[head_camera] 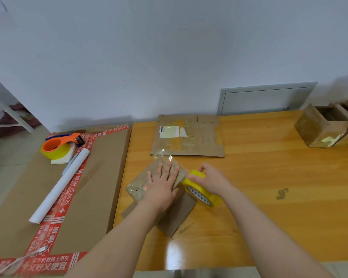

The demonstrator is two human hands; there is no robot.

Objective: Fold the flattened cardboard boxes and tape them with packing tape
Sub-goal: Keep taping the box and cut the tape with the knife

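A small cardboard box (141, 187), its top covered in shiny old tape, lies on the wooden table (269, 177) in front of me. My left hand (163, 183) presses flat on its top with fingers spread. My right hand (211, 180) grips a yellow roll of packing tape (201, 191) at the box's right edge. A brown flap (177, 215) of the box sticks out toward me under my left wrist. A flattened cardboard box (189, 137) with a white label lies further back on the table.
A large flat carton with red printed tape (48, 197) lies to the left, carrying an orange tape dispenser (58, 146), a white paper roll (60, 183) and a pen. Folded boxes (325, 127) stand at the far right. A wall runs behind the table.
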